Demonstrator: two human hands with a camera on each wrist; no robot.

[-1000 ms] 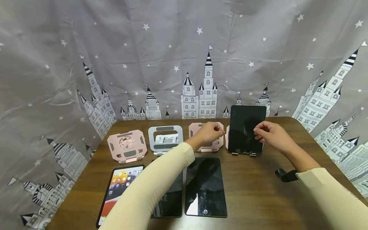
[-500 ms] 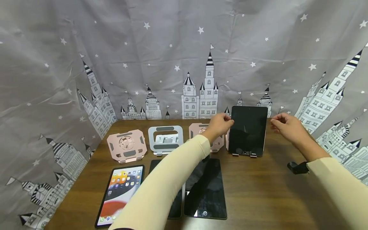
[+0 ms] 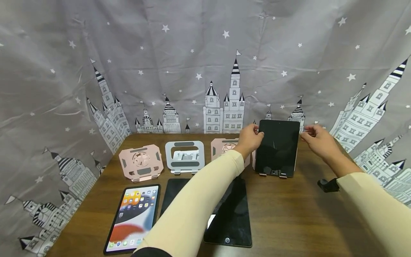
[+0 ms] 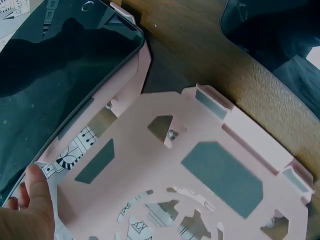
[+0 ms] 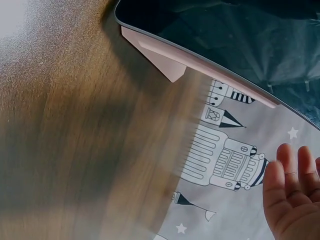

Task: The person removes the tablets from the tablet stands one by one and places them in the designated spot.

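Observation:
A black-screened tablet [image 3: 278, 150] stands upright on a pink folding stand [image 5: 157, 55] at the table's right rear. At its left edge is my left hand [image 3: 249, 138], with the thumb over the front and the fingertips at the side. The left wrist view shows the same hand [image 4: 32, 207] right at the tablet edge. My right hand [image 3: 319, 142] hovers by the opposite edge, with nothing in it. In the right wrist view, a gap separates those loosely bent fingers [image 5: 276, 187] from the tablet [image 5: 235, 47].
Beside the standing tablet is another pink stand [image 4: 140, 145], then a light blue stand [image 3: 201, 157] and a pink stand [image 3: 126, 162] further left. In front lie a lit tablet [image 3: 135, 217] and two dark ones, partly under my left sleeve [image 3: 192, 203]. A castle-print curtain [image 3: 192, 46] hangs behind.
My left hand has moved right and up to the standing tablet's left edge. The right hand has moved from over the screen to just outside its right edge.

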